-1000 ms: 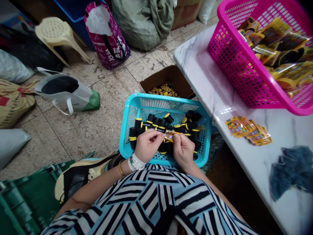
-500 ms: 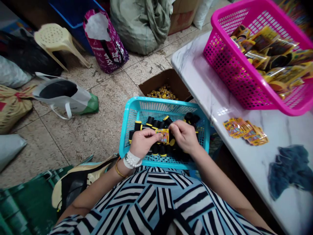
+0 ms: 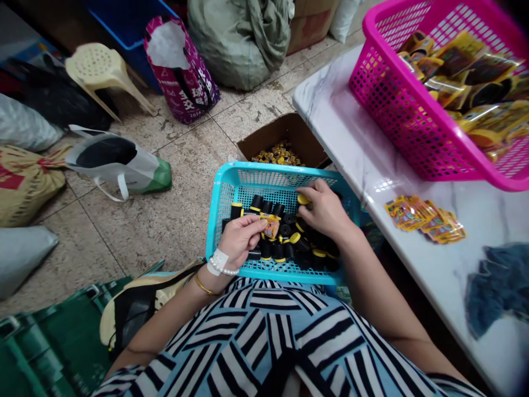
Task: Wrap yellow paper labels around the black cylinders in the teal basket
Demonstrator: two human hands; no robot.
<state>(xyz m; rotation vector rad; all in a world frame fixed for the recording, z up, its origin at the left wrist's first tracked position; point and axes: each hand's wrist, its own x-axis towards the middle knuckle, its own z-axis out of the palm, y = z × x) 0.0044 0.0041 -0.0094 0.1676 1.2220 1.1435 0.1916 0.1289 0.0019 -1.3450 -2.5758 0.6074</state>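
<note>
My left hand (image 3: 238,240) pinches a small yellow printed wrapper (image 3: 271,225) between thumb and fingers, above a light-blue basket (image 3: 212,220). Many small black tubs with yellow caps (image 3: 279,252) lie jumbled in that basket, some on their sides. On the basket's right side, my right hand (image 3: 324,210) has its thumb and fingers closed around one black tub by its yellow cap (image 3: 303,199); its lower part is hidden among the others. A fanned stack of similar flat yellow wrappers (image 3: 425,218) rests on the marble-patterned table (image 3: 330,110) to the right.
A pink basket (image 3: 397,118) of wrapped yellow-and-black items stands on the table, with a dark blue cloth (image 3: 498,286) nearer me. Behind the blue basket is a cardboard box (image 3: 306,135) holding small yellow pieces. Bags and a cream stool (image 3: 97,69) stand at left.
My right hand has left the wrapper and moved right and up to a black tub. My left hand keeps the wrapper, now tilted. The whole view has shifted slightly.
</note>
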